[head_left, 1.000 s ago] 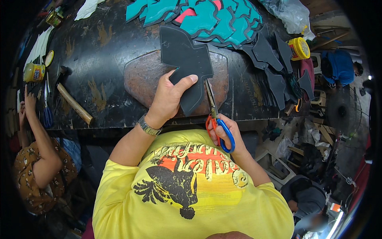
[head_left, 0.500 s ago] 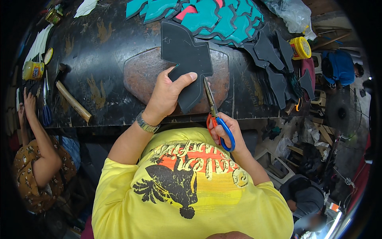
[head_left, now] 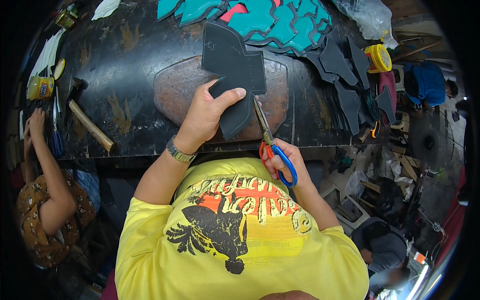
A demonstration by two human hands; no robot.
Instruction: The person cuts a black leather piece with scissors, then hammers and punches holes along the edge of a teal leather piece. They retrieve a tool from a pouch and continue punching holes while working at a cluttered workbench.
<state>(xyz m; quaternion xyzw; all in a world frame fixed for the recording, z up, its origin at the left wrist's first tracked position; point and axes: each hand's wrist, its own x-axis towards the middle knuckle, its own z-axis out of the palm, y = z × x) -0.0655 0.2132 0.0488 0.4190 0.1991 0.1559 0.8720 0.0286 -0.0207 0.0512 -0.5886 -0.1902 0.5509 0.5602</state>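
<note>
My left hand [head_left: 210, 110] grips a dark grey sheet piece [head_left: 232, 60] with a curved, notched outline, its thumb pressed on top. Faint pale lines run along the piece's edges. In my right hand [head_left: 284, 159] is a pair of scissors [head_left: 263, 121] with red and blue handles. The scissor tips meet the inner corner at the piece's right edge, just right of my left thumb. Below the piece lies a brown, many-sided slab [head_left: 175, 95] on the black table. My left palm and most of its fingers are hidden under the sheet.
Teal pieces with dark borders [head_left: 260, 22] are heaped at the far side, dark cut pieces [head_left: 345, 107] at the right. A hammer [head_left: 92, 125], jar [head_left: 40, 88] and blue-handled scissors [head_left: 58, 142] lie left. A co-worker's hands [head_left: 34, 124] are at the left edge; a yellow-lidded tub [head_left: 378, 58] stands right.
My left hand and the grey piece have shifted slightly left and toward me. The scissors stay at the piece's right edge. The co-worker's hands have come together.
</note>
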